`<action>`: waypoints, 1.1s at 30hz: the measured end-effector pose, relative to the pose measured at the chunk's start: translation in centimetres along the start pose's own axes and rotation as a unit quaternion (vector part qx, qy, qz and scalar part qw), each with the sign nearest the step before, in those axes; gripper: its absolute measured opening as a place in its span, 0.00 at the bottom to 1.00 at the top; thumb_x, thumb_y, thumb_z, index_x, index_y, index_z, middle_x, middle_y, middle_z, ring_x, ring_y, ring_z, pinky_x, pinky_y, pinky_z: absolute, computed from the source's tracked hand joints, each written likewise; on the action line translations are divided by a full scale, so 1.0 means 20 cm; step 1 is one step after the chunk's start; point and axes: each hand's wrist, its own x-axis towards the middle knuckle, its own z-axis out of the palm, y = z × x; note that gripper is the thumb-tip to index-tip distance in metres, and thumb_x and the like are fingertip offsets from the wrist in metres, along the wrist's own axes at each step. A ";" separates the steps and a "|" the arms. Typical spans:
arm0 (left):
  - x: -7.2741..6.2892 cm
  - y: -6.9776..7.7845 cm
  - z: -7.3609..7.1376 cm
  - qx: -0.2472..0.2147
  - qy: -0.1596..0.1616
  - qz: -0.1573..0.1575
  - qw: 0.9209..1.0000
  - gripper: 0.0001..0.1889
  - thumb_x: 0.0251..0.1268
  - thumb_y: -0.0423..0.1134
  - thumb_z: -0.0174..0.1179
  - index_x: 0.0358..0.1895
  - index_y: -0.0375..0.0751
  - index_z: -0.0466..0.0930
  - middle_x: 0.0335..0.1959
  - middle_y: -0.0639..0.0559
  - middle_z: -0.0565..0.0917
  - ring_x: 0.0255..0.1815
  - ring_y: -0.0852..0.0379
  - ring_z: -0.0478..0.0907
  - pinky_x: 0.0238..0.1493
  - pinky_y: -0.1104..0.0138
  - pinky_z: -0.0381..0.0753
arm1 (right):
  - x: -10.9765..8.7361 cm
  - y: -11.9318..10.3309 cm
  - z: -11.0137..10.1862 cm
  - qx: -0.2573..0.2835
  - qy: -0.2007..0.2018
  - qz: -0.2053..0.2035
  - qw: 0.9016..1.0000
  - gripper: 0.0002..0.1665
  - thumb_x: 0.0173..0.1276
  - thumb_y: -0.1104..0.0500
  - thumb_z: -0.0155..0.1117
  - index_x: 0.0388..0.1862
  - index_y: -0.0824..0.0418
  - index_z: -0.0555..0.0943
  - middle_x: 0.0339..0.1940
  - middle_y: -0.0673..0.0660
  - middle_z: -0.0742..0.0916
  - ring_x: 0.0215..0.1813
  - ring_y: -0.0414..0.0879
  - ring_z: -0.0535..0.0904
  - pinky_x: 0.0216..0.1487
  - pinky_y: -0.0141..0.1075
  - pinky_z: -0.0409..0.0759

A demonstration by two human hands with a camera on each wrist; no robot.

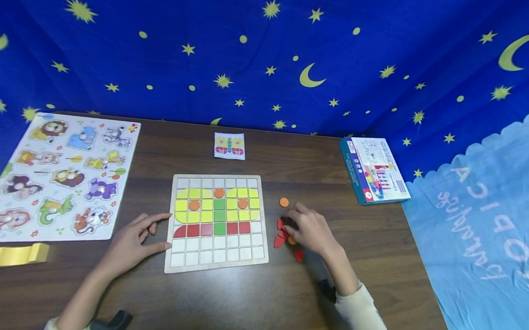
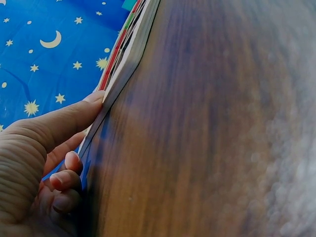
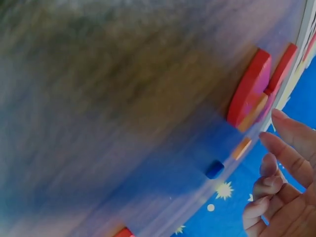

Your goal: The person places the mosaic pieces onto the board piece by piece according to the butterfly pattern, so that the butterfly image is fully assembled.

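Note:
A wooden grid board [image 1: 233, 241] lies on the table with yellow, green, red and orange pieces set in its upper and middle squares. My left hand [image 1: 125, 242] touches the board's left edge with thumb and index finger spread apart; in the left wrist view the thumb [image 2: 81, 114] rests against that edge. Right of the board, my right hand [image 1: 310, 229] hovers over loose red pieces [image 1: 279, 242], partly covering them and an orange disc. In the right wrist view nothing shows between its fingertips, which are close beside a red piece [image 3: 249, 89].
Another orange disc [image 1: 284, 202] lies above the red pieces. A small butterfly pattern card [image 1: 229, 146] is behind the board. An animal puzzle board [image 1: 78, 162] and a yellow block [image 1: 19, 255] are at left, a box [image 1: 375, 171] at back right. A star-patterned curtain [image 1: 270, 45] hangs behind.

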 end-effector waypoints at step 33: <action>0.00 0.00 0.00 -0.008 -0.004 -0.004 1.000 0.33 0.52 0.49 0.75 0.63 0.46 0.77 0.33 0.54 0.68 0.25 0.64 0.58 0.27 0.68 0.59 | 0.07 -0.09 0.03 -0.031 0.030 -0.069 0.997 0.15 0.60 0.52 0.74 0.40 0.60 0.88 0.35 0.53 0.84 0.29 0.42 0.76 0.33 0.36 0.77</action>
